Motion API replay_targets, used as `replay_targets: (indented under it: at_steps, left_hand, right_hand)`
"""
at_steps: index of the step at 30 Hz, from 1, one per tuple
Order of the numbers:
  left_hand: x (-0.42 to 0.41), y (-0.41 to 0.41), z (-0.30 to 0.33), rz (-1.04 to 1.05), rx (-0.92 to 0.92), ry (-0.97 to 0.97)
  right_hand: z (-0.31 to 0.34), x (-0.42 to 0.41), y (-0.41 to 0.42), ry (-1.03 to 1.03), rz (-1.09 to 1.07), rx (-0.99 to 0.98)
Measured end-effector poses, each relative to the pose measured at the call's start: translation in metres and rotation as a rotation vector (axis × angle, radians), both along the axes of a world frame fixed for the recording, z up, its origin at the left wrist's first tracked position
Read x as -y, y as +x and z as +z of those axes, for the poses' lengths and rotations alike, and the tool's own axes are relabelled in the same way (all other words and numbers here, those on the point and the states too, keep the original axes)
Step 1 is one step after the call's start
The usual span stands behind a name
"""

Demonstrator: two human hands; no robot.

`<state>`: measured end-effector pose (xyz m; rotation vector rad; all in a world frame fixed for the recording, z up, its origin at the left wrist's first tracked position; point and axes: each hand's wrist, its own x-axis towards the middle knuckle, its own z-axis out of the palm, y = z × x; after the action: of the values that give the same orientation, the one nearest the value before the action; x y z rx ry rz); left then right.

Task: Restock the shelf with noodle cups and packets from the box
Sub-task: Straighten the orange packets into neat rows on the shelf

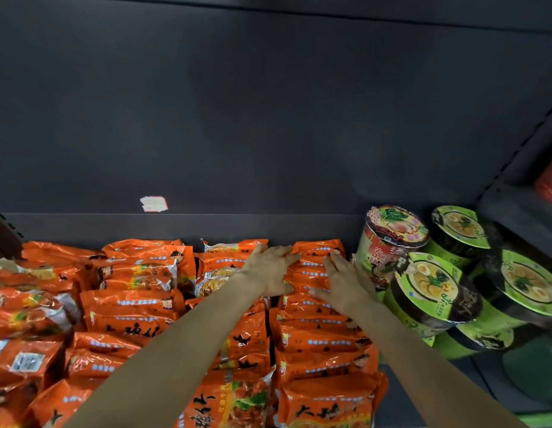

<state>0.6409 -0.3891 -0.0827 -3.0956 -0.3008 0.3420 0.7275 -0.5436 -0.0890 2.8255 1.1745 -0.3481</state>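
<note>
- A dark metal shelf with a plain dark back panel is filling the view, and orange noodle packets are lying across it in rows running front to back
- Nearest the camera, the front packets of the right-hand row are standing upright on edge, faces forward, and are looking settled
- Further in, the left hand and the right hand are both lying flat with straight, spread fingers on the back packets of that row, gripping nothing
- Judged from this, the step is squaring up the row; pressing evenly with both palms is likely keeping the slippery packets from sliding sideways
- Just beside the right hand, stacked green noodle bowls and a red noodle cup are crowding the row, so a sideways nudge risks toppling them
- The box is not in view
</note>
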Motion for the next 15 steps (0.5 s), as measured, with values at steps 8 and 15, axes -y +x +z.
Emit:
replay_targets:
  at_steps: [8, 15]
  left_hand:
    - [0.01, -0.022, 0.014, 0.003, 0.142, -0.247]
    - [0.031, -0.06, 0.026, -0.049, -0.032, -0.256]
  right_hand:
    - [0.015, 0.015, -0.021, 0.205, 0.052, -0.138]
    - [0.019, 0.05, -0.045, 0.193, 0.108, -0.346]
